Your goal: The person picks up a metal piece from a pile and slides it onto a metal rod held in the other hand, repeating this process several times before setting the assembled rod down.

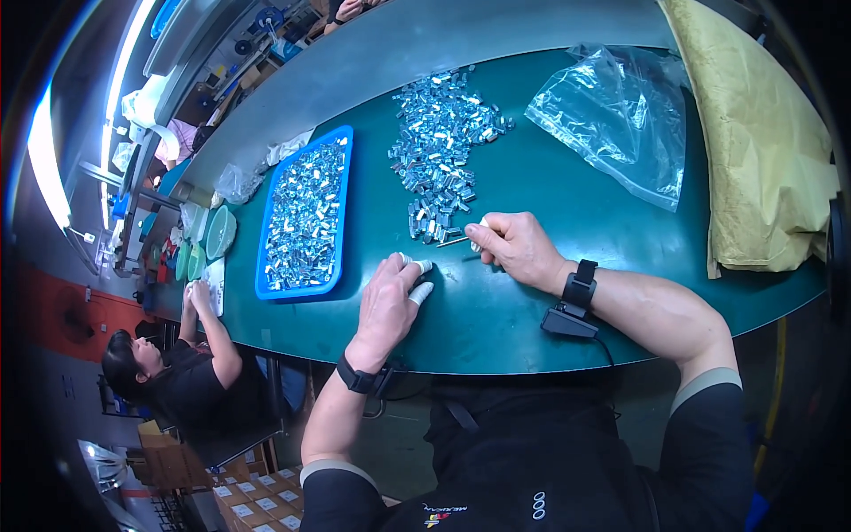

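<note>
My right hand (514, 248) is closed around a thin brass-coloured rod (452, 241). The rod's free end points left, toward the near end of a long pile of small shiny metal cylinders (434, 146) on the green table. Just left of the rod, my left hand (390, 293) is low over the table, white covers on some fingertips. Its thumb and fingers are apart with nothing visible between them. A blue tray (347, 191) full of similar metal pieces stands to the left of that hand.
A clear plastic bag (620, 124) lies at the far right, beside a large yellowish sack (753, 142). Green bowls (221, 232) stand past the tray on the left. A co-worker (177, 381) sits at the left, and cardboard boxes (261, 501) are stacked on the floor.
</note>
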Available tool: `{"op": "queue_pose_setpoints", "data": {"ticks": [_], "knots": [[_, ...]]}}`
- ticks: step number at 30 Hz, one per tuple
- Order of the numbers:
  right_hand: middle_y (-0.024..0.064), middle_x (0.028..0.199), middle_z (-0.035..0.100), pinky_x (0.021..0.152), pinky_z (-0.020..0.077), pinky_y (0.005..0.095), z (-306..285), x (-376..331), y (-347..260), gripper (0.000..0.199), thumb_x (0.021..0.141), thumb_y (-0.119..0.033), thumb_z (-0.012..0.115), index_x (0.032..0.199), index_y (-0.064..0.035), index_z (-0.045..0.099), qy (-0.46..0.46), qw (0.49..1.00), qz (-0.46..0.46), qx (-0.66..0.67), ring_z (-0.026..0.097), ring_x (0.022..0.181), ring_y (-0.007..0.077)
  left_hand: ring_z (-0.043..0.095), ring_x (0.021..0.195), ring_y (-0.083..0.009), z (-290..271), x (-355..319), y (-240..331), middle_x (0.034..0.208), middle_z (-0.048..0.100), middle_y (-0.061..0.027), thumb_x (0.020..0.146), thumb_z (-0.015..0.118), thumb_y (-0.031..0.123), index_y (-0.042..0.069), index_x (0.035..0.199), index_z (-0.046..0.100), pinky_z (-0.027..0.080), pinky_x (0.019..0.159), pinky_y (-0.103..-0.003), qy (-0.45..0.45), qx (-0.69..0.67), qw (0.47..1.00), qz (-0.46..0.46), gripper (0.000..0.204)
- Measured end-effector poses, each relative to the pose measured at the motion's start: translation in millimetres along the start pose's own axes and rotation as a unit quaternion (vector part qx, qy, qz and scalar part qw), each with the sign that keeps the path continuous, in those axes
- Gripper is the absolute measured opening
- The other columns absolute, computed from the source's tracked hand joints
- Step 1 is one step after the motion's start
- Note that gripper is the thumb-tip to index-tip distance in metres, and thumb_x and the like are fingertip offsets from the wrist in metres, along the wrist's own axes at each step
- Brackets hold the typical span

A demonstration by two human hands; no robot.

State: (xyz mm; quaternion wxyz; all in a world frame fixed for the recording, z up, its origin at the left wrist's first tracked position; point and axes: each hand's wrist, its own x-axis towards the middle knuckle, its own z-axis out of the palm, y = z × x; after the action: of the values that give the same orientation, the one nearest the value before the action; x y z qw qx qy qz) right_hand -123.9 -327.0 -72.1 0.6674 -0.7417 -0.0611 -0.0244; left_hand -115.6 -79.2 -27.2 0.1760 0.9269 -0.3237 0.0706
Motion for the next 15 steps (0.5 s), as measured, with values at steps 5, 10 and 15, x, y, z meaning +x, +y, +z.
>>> {"op": "queue_pose_setpoints", "data": {"ticks": [5, 10, 15], "knots": [[0.005, 0.066, 0.07, 0.056, 0.0477, 0.0331, 0, -1, 0, 0.044, 0.106, -0.036, 0.063, 0.076, -0.0035, 0.069, -0.011, 1.0, 0.007, -0.004, 0.065, 0.058, 0.0136, 0.065, 0.085, -0.0261, 1, -1, -13, 0.093, 0.064, -0.0092, 0.087, 0.078, 0.005, 0.003, 0.111, 0.074, 0.052, 0.075, -0.039, -0.025, -0.04, 0.999, -0.024, 0.024], [0.0015, 0.068, 0.069, 0.054, 0.0463, 0.0265, 1, -1, 4, 0.038, 0.106, -0.032, 0.065, 0.081, -0.0042, 0.069, -0.092, 0.996, -0.006, -0.009, 0.061, 0.059, 0.0066, 0.068, 0.086, -0.0149, 16, 10, -21, 0.097, 0.07, -0.0038, 0.096, 0.073, 0.004, 0.003, 0.114, 0.072, 0.055, 0.075, -0.03, -0.001, -0.393, 0.899, -0.194, 0.018], [0.0014, 0.069, 0.069, 0.055, 0.0467, 0.0262, 2, -1, 6, 0.035, 0.105, -0.03, 0.066, 0.083, -0.0035, 0.07, -0.084, 0.996, -0.005, -0.018, 0.06, 0.06, 0.0064, 0.071, 0.089, -0.0122, 32, 12, -20, 0.103, 0.073, -0.005, 0.1, 0.07, 0.004, 0.004, 0.118, 0.07, 0.057, 0.078, -0.024, 0.034, -0.592, 0.765, -0.253, 0.018]]}}
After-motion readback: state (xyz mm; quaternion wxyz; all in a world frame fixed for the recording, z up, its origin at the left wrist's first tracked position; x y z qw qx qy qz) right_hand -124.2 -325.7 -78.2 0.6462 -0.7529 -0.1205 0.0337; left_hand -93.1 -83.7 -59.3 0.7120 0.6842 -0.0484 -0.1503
